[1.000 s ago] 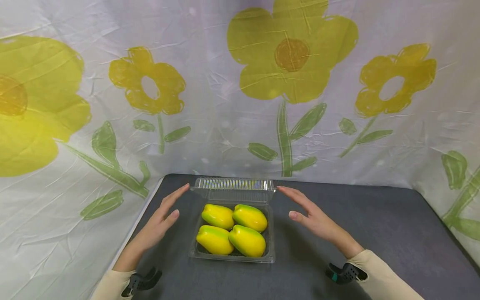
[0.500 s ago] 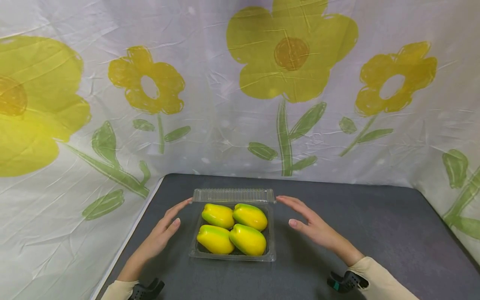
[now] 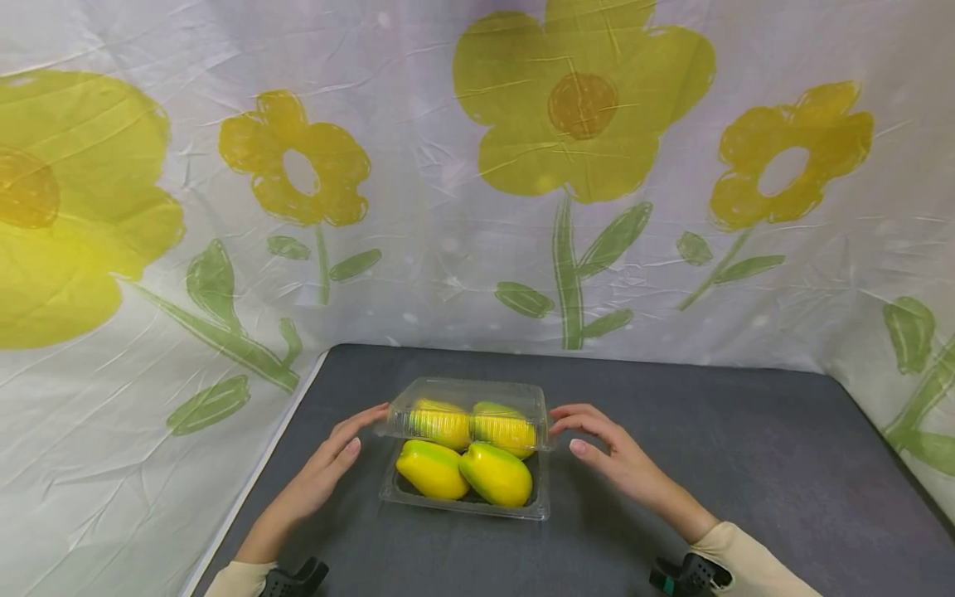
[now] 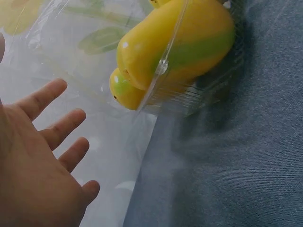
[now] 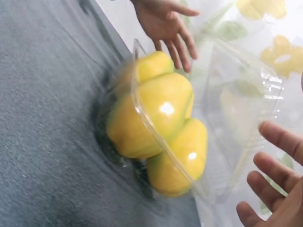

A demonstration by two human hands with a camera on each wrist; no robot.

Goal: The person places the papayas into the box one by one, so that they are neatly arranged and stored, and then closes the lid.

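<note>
A clear plastic clamshell box (image 3: 464, 508) stands on the table, holding several yellow-green mangoes (image 3: 496, 475). Its hinged lid (image 3: 477, 388) is tilted partway over, covering the back mangoes while the front ones lie uncovered. My left hand (image 3: 317, 477) is at the lid's left edge, fingertips at or near it, fingers extended. On the opposite side, my right hand (image 3: 630, 466) has its fingertips by the lid's right edge, fingers slightly bent and thumb apart. Both wrist views show spread fingers beside the clear lid, wrapped round nothing; contact is hard to tell there.
The dark grey table (image 3: 746, 464) extends to the right of the box. Behind and beside it hangs a white cloth (image 3: 418, 274) printed with yellow flowers. Black straps (image 3: 690, 574) circle both wrists over beige sleeves.
The lid has swung from standing up at the back, forward and down over the back mangoes. Both hands have moved slightly down and toward the front along with it.
</note>
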